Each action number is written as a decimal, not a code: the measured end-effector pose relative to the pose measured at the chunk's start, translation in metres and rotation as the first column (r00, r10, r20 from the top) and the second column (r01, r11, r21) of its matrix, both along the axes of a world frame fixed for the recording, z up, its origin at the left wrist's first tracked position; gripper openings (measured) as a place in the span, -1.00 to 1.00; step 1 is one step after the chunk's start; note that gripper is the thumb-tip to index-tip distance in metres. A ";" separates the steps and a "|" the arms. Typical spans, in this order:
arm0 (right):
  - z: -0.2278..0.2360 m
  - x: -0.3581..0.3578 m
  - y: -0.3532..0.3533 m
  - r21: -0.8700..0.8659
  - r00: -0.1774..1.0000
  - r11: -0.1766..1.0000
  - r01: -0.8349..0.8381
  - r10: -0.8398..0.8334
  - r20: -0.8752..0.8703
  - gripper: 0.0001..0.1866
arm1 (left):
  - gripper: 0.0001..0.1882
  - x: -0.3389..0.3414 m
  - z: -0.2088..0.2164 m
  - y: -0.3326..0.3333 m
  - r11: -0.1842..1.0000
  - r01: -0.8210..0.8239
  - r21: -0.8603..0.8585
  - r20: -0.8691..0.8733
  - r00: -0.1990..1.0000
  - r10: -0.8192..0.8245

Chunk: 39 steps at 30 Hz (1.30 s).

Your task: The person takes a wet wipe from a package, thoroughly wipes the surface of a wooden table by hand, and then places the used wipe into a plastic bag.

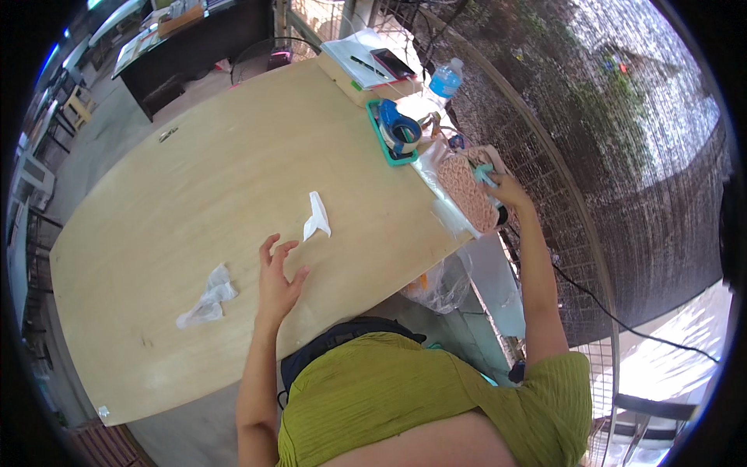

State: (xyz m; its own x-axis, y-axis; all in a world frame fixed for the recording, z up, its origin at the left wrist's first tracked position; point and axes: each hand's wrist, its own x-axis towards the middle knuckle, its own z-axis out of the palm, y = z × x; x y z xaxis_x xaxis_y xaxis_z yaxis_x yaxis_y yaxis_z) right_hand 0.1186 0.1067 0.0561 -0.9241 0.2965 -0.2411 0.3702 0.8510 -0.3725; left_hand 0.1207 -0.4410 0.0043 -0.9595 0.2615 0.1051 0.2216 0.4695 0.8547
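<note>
My left hand [279, 288] hovers at the table's near side, fingers apart and slightly curled, holding nothing. Just beyond its fingertips lies a folded white tissue-like piece [316, 217]. A crumpled, thin, whitish piece of plastic or tissue [208, 299] rests to its left. Far to the right, my right hand [510, 191] reaches over a pinkish textured pouch or basket [461, 185]. Its fingers are closed on a small light-teal thing [484, 173], whose kind I cannot make out. Part of the pouch is hidden under that hand.
A teal tray [403, 161] with a blue tape dispenser [398, 127] stands at the table's right edge. Behind it are a water bottle [446, 79], papers [350, 53] and a phone [392, 63]. A clear plastic bag [447, 288] hangs below the edge. Mesh fencing borders the right.
</note>
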 end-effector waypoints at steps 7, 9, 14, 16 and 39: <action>-0.004 0.024 0.058 -0.227 0.837 0.925 0.305 -0.374 -0.399 -0.48 | -0.32 -0.023 0.044 0.169 0.840 0.526 -0.132 -0.382 0.755 -0.533; -0.001 0.027 0.024 0.208 0.901 0.955 0.210 -0.106 -0.421 -0.34 | -0.29 -0.036 0.044 0.225 0.796 0.589 -0.143 -0.493 0.655 -0.573; -0.009 0.049 -0.001 0.563 0.951 0.811 0.160 0.027 -0.309 -0.14 | -0.33 -0.060 0.019 0.376 0.804 0.492 -0.335 -0.653 0.493 -0.574; -0.015 0.045 0.012 0.543 0.914 0.800 0.254 -0.015 -0.405 -0.19 | -0.48 -0.068 0.009 0.397 0.808 0.454 -0.376 -0.652 0.490 -0.579; -0.031 0.024 0.047 -0.152 0.825 0.912 0.381 -0.410 -0.389 -0.53 | -0.79 -0.062 -0.039 0.359 0.809 0.488 -0.329 -0.729 0.413 -0.546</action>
State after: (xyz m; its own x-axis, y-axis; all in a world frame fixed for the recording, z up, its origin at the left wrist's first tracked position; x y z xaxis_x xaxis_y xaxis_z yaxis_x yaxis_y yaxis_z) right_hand 0.1431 0.1539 0.0253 -0.7502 0.6543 0.0953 0.4744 0.6330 -0.6118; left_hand 0.0590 -0.0816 -0.0350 -0.1880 0.7118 0.6767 0.9778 0.0709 0.1970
